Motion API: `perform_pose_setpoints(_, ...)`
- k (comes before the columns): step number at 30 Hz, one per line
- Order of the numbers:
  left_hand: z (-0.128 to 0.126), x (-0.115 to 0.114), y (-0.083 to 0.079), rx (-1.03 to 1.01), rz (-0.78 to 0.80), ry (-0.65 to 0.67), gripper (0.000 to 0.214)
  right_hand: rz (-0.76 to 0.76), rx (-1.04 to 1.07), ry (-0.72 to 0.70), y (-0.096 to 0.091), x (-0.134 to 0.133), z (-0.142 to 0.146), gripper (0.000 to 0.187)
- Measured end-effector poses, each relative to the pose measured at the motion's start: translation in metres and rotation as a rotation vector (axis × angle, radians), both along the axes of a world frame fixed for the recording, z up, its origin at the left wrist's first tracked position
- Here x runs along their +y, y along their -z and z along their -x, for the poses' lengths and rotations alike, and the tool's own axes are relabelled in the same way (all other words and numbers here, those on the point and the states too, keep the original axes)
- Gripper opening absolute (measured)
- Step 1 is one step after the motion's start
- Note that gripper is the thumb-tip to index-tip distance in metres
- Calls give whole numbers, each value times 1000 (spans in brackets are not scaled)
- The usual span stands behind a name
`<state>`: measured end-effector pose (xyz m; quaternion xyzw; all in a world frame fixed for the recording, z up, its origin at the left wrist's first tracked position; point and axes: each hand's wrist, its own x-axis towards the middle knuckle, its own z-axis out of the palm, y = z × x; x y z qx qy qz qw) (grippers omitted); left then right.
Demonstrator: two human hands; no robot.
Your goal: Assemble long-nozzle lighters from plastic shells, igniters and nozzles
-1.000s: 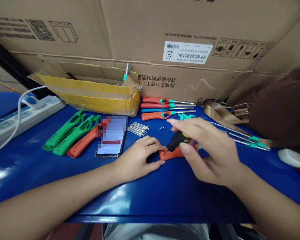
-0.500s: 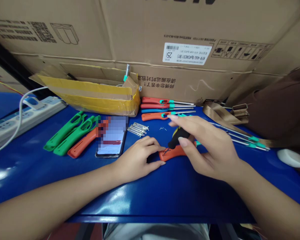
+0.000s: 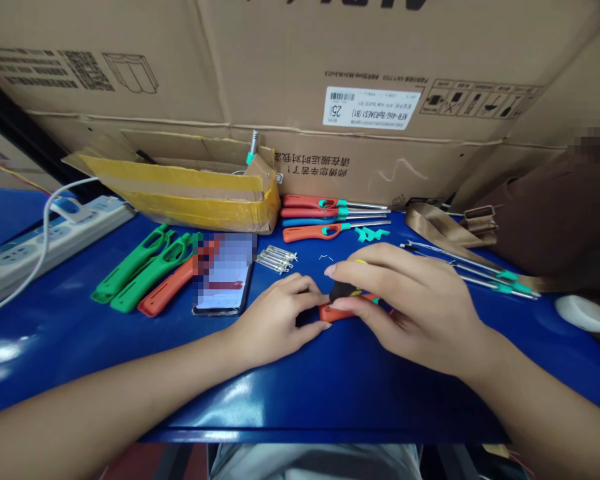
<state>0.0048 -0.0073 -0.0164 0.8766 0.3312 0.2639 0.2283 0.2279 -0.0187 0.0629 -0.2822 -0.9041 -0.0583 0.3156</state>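
Left hand [image 3: 275,317]: clamped by finger and thumb on the rear end of an orange handle [image 3: 340,315], apparently to stop it sliding or turning.
Right hand [image 3: 420,303]: wrapped round a short black tool [image 3: 341,291] with yellow accents, held low over the handle, probably for close control; impossible to tell whether touching it.
Orange handle: on the blue tabletop [image 3: 230,400], between both hands, partly covered by the right.
Long-nosed lighters [image 3: 307,213]: two red, one blue, one orange, laid parallel beyond the hands, perhaps to save space.
Small metal parts [image 3: 277,259]: clustered just right of a phone [image 3: 225,293], seemingly for easy reach.
Green handles [image 3: 147,280]: two, side by side left of the phone, with a second orange handle [image 3: 167,290], seemingly grouped by kind.
Metal rods [image 3: 480,265]: teal-ended, beyond the right hand, likely set aside from its path.
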Motion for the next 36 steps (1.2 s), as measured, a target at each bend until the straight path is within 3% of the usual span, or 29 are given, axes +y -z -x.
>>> perform_pose_setpoints(5,0,0,-1,29,-25,12,18,-26,-5,31,5,0,2,36)
perform_pose_setpoints(9,-1,-3,-6,86,-45,2,25,18,48,1,-3,0,1,30)
perform_pose_setpoints(12,0,-5,-15,168,-39,-12,30,64,258,31,-13,5,-9,24)
perform_pose_setpoints(16,3,-6,-32,364,-59,-54,32,134,711,93,-18,23,-38,23)
perform_pose_setpoints(19,-3,-5,-43,476,-74,-74,37,298,987,50,-9,43,-59,16)
perform_pose_setpoints(24,-41,4,-47,533,-123,68,48,814,1490,170,18,64,-71,30)
perform_pose_setpoints(31,-83,23,-46,631,-124,161,33,976,1615,201,34,76,-81,14)
perform_pose_setpoints(36,-73,54,-75,681,-118,200,22,960,1622,186,30,78,-91,21)
